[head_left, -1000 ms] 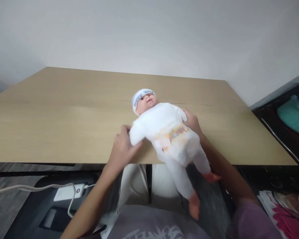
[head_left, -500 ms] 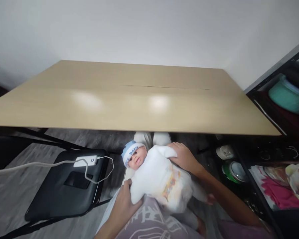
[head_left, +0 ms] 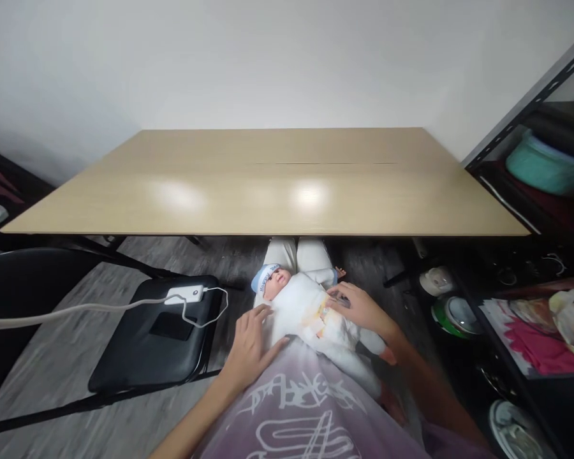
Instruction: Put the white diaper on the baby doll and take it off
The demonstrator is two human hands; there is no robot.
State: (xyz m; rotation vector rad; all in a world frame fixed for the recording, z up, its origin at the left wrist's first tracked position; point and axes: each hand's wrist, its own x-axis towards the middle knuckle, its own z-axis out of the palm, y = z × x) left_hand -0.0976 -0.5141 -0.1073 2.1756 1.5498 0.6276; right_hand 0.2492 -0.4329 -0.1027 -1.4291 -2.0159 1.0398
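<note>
Your left hand (head_left: pixel 251 344) stands with thumb and fingers spread wide against the side of the doll (head_left: pixel 294 309). Your right hand (head_left: pixel 358 309) has its fingers partly bent over the diaper (head_left: pixel 321 324); whether they grip cannot be told. The doll lies face up between both sets of fingers, its cap (head_left: pixel 266 277) just beyond your left fingertips.

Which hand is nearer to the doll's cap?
Left: the left hand is beside the doll, close to the cap; the right hand is farther off, at the diaper.
</note>
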